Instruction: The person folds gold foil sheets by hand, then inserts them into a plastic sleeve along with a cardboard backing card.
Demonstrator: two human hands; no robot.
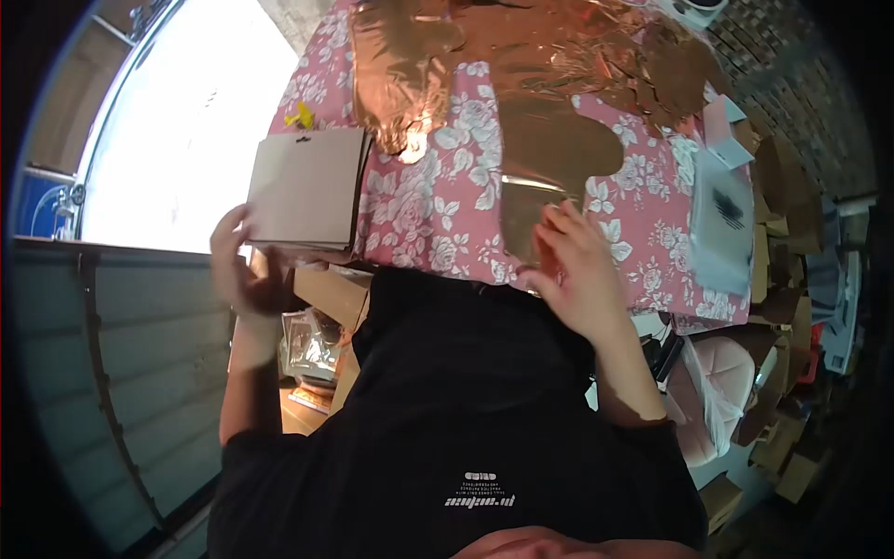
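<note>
Here the stack of brown cardboard cards [305, 189] sits at the near left edge of the tabletop [438, 214], which wears a pink floral cloth. The left hand [240, 265] grips the stack's lower left corner, fingers curled round it. The right hand [573, 270] rests with fingers together on a rose-gold foil balloon [549, 163] lying flat just beside the cards. More crumpled foil [577, 47] spreads behind. Clear plastic packets [722, 224] lie at the right edge.

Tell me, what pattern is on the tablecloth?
The tablecloth is pink with white roses, seen best in the head view.
</note>
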